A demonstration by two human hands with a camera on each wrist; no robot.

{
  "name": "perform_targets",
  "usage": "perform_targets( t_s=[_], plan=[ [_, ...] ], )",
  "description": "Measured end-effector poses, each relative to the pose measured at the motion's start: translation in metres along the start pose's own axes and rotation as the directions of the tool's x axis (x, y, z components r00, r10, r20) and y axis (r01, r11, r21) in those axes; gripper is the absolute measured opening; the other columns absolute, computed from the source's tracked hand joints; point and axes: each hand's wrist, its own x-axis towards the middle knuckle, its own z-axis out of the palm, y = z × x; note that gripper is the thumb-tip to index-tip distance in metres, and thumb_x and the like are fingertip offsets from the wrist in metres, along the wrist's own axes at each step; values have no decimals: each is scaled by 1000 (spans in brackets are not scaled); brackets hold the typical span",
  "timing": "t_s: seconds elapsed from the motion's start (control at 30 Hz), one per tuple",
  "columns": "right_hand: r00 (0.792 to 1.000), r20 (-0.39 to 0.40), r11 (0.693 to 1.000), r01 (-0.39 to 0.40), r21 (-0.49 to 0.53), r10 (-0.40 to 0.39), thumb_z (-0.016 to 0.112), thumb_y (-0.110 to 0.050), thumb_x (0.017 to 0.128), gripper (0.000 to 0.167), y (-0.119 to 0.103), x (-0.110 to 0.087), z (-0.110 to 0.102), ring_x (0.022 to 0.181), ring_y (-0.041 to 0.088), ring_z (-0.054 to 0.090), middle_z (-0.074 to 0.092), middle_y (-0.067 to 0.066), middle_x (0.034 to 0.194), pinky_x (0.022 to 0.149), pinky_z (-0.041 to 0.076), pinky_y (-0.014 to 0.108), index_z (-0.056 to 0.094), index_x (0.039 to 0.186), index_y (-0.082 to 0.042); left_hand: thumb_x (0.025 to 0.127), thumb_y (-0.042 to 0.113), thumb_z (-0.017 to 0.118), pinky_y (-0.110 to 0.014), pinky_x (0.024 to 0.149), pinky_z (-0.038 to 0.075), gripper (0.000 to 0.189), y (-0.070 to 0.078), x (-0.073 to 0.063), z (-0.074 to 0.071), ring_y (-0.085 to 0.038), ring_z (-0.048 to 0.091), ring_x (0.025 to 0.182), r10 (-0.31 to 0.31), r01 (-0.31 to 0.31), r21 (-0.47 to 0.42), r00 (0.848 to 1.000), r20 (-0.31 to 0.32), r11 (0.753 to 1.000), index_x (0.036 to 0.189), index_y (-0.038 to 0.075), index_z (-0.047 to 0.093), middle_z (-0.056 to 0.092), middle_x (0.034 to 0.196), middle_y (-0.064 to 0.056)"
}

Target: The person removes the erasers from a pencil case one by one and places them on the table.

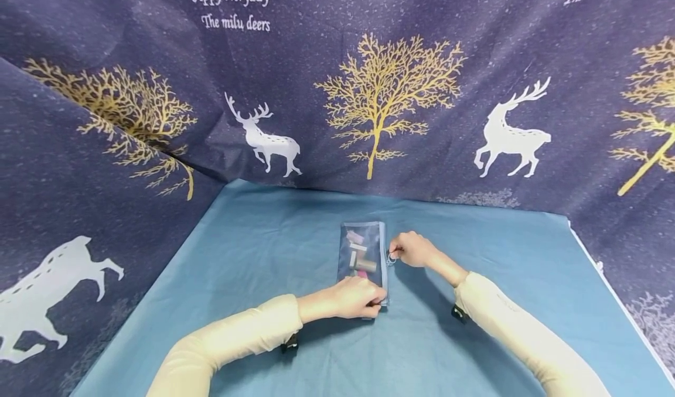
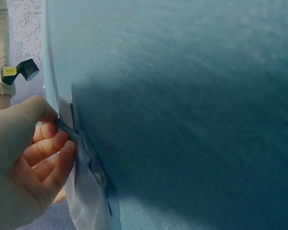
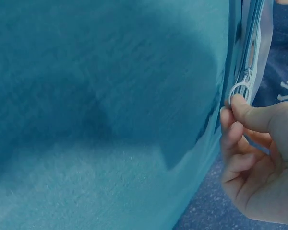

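Observation:
A see-through zip pouch (image 1: 344, 262) with a blue-grey border lies on the blue cloth, several small items showing inside it. My left hand (image 1: 354, 297) pinches the near end of the pouch at its zipped edge, and in the left wrist view the zipper (image 2: 89, 158) runs away from the fingertips. Between thumb and forefinger my right hand (image 1: 413, 249) holds the round zipper pull (image 3: 239, 89) on the pouch's right side. Part of the zipper stands apart near the slider (image 3: 247, 74). The left hand covers the near part of the pouch in the head view.
The blue cloth (image 1: 253, 239) spreads over the table. Behind and at the sides hangs a dark blue curtain (image 1: 327, 10) printed with white deer and gold trees. A black wrist device (image 1: 289, 343) sits beneath the left sleeve, another (image 1: 460, 313) beneath the right.

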Motion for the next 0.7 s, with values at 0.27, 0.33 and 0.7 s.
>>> perform_targets(
  t_s=[0.27, 0.33, 0.7],
  plan=[
    [999, -21, 999, -40, 2, 40, 65, -6, 90, 14, 4, 9, -2, 61, 7, 50, 68, -2, 75, 59, 43, 26, 70, 80, -12, 89, 20, 64, -14, 43, 15, 29, -1, 0, -2, 0, 23, 48, 9, -9, -27, 1000, -5, 1000, 67, 17, 44, 31, 56, 11],
    [997, -39, 998, -68, -4, 68, 65, -5, 90, 14, 4, 11, -2, 60, 9, 48, 67, -2, 75, 59, 41, 26, 70, 80, -13, 88, 21, 65, -14, 43, 15, 30, 0, -1, -2, 0, 24, 48, 9, -9, -20, 1000, -13, 1000, 67, 17, 44, 31, 56, 12],
    [974, -121, 981, -196, -4, 194, 62, -5, 88, 13, 4, 21, -1, 68, 16, 62, 71, 0, 81, 61, 50, 35, 72, 86, -14, 88, 22, 65, -15, 43, 14, 26, 1, -1, 0, -1, 22, 49, -13, 13, -26, 1000, -13, 1000, 69, 16, 48, 31, 56, 11]
  ],
)
